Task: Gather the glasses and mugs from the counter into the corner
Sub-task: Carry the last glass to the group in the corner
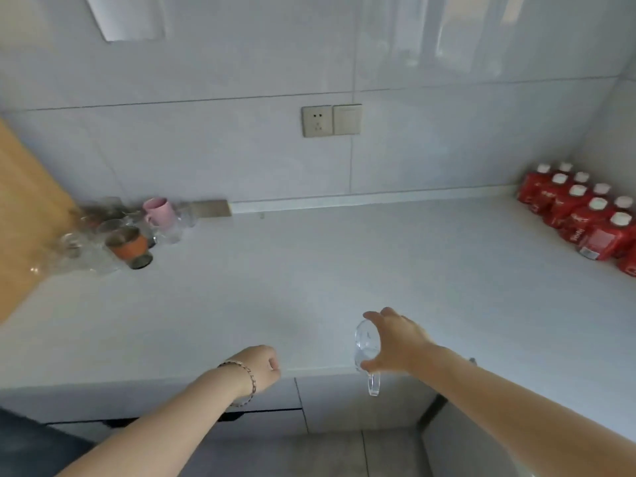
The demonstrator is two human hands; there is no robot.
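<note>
My right hand (395,342) grips a clear glass mug (365,346) from above, near the front edge of the white counter (309,270); its handle hangs down past the edge. My left hand (261,364) is a loose fist with nothing in it, close to the same edge, and wears a bracelet. In the far left corner stands a cluster of glassware: a pink mug (158,210), an orange-banded metal cup (129,246) and several clear glasses (86,249).
Red-labelled bottles (585,215) with white caps are packed at the far right of the counter. A wooden panel (24,215) borders the left side. A socket and switch (332,120) sit on the tiled wall. Cabinet drawers lie below the counter edge.
</note>
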